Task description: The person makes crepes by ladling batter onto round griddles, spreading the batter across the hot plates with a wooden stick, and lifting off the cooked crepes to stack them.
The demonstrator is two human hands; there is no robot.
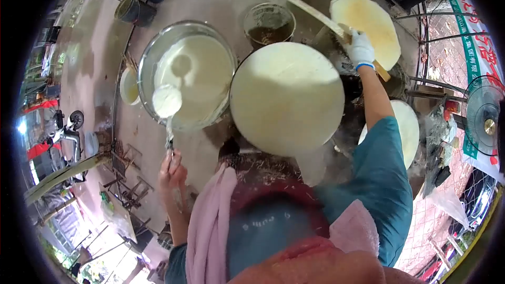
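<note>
Pink towel [210, 226], fuzzy cloth, over a teal shirt [386, 179]; small pale print on the chest, probably letters, too blurred to read. Left hand [172, 170], bare, arm bent and low, fingers closed round the handle of a ladle [167, 101]; its round bowl, coated with pale batter, sits over the near-left side of a shiny metal basin [144, 66]. Basin holds smooth, creamy batter [205, 76]. Just right of it, a wide round sheet [288, 99], pale, flat, matte. Right hand [360, 49], white knit glove with blue cuff, arm stretched forward, gripping a long flat wooden stick [318, 14], slanted. Under and beside the stick, a big thin pancake [371, 26], yellowish, uneven edge. Round bucket [269, 23] beyond the sheet, brown inside. Far right: wire-caged fan [483, 115], green-and-white banner [463, 37], red characters partly cut off, white ones reading 集团有限公司.
</note>
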